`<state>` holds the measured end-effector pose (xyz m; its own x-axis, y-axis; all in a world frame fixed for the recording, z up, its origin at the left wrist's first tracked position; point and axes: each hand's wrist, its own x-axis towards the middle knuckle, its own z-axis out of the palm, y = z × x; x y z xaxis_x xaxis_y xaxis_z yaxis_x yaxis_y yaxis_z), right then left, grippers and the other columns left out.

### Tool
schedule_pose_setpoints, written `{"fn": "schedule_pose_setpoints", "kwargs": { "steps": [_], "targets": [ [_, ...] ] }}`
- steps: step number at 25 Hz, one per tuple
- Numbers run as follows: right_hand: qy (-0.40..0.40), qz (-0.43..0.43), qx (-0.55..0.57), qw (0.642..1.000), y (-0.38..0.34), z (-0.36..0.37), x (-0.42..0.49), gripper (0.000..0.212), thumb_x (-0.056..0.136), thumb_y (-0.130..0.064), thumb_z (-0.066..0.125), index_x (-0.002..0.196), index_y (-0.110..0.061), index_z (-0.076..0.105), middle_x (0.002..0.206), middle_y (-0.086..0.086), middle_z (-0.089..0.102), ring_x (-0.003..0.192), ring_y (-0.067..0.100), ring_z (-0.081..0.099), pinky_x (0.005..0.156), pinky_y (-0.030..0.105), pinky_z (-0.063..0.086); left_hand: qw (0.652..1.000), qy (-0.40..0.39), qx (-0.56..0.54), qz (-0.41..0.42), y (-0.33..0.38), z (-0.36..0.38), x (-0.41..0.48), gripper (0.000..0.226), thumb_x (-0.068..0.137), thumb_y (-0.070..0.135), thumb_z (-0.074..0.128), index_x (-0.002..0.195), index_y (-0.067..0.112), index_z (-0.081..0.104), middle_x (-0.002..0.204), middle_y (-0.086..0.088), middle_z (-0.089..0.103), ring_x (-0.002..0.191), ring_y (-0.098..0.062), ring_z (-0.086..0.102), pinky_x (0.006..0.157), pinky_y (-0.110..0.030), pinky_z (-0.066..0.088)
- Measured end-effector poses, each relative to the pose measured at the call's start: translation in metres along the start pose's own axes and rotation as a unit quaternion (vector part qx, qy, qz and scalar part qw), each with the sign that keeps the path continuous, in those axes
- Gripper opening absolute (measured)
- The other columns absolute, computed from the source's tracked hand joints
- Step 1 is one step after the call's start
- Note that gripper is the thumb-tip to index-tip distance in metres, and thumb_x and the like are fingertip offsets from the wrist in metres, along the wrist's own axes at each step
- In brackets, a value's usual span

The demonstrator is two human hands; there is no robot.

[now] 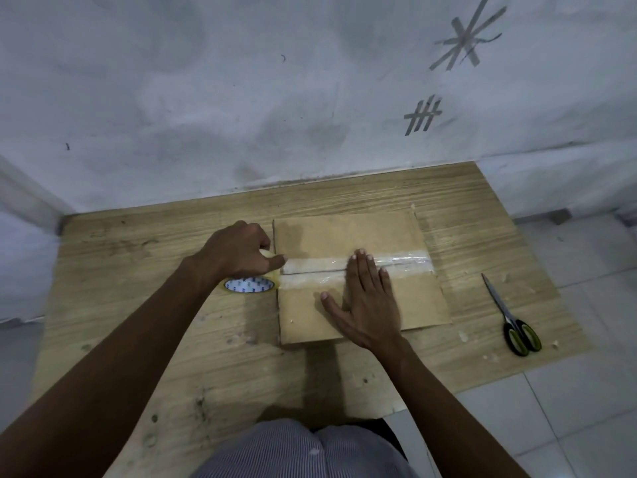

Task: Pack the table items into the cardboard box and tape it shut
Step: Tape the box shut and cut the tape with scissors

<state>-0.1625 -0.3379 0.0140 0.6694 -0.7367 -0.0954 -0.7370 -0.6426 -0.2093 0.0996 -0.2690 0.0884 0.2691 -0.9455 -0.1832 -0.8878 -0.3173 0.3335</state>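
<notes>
Striped fabric at the person's lap aside, the right hand [365, 301] lies flat on the closed cardboard box [358, 281] to pin the clear tape [344, 265] over its seam (scissors [513, 319] wait well apart), while the left hand [238, 251] clasps the tape roll [250, 283] just past the box's left edge, seemingly to keep the strip taut.

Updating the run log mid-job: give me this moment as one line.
phase: taping seam | left hand: holds clear tape roll at box's left edge | right hand: flat on closed brown cardboard box | green-handled scissors: untouched on table
</notes>
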Motion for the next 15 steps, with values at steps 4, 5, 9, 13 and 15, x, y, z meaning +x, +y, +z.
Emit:
{"fn": "schedule_pose_setpoints", "kwargs": {
  "steps": [4,5,9,13,15],
  "targets": [
    [0.002,-0.008,-0.005,1.0,-0.004,-0.002,0.0,0.1,0.087,-0.079,0.019,0.159,-0.011,0.006,0.168,0.007,0.001,0.154,0.025,-0.005,0.124,0.049,-0.002,1.0,-0.004,-0.003,0.001,0.001,0.003,-0.003,0.053,0.082,0.061,0.063,0.055,0.017,0.05,0.052,0.01,0.047,0.06,-0.016,0.049,0.057,-0.032,0.04],
    [-0.002,-0.014,0.002,1.0,-0.009,-0.002,0.001,0.101,0.086,-0.079,0.019,0.159,-0.01,0.006,0.167,0.007,0.001,0.154,0.025,-0.006,0.124,0.049,-0.003,1.0,-0.002,-0.003,-0.001,0.002,0.003,-0.004,0.049,0.082,0.06,0.064,0.056,0.021,0.051,0.052,0.013,0.044,0.062,-0.017,0.048,0.059,-0.031,0.038],
    [0.005,-0.05,0.059,0.997,-0.05,0.006,0.002,0.104,0.085,-0.078,0.022,0.157,-0.003,0.013,0.166,0.014,0.007,0.154,0.024,0.0,0.125,0.043,0.002,1.0,-0.001,-0.011,-0.008,-0.003,0.005,-0.006,0.052,0.082,0.057,0.065,0.053,0.016,0.055,0.048,0.009,0.039,0.058,-0.019,0.045,0.058,-0.032,0.04],
    [0.028,-0.048,0.094,0.994,-0.086,0.014,0.005,0.11,0.082,-0.078,0.031,0.156,0.001,0.014,0.165,0.018,0.009,0.154,0.025,0.002,0.125,0.038,-0.003,1.0,0.009,-0.023,-0.01,-0.002,0.004,-0.006,0.057,0.082,0.054,0.068,0.046,0.023,0.037,0.048,0.009,0.037,0.056,-0.015,0.038,0.059,-0.03,0.032],
    [0.028,-0.034,0.101,0.994,-0.095,0.017,0.006,0.115,0.079,-0.08,0.036,0.156,0.001,0.011,0.165,0.018,0.004,0.154,0.026,-0.002,0.125,0.039,-0.004,0.999,0.011,-0.029,-0.015,-0.003,0.004,-0.006,0.056,0.083,0.053,0.068,0.047,0.019,0.043,0.049,0.008,0.041,0.056,-0.016,0.037,0.059,-0.03,0.031]
  ]
}}
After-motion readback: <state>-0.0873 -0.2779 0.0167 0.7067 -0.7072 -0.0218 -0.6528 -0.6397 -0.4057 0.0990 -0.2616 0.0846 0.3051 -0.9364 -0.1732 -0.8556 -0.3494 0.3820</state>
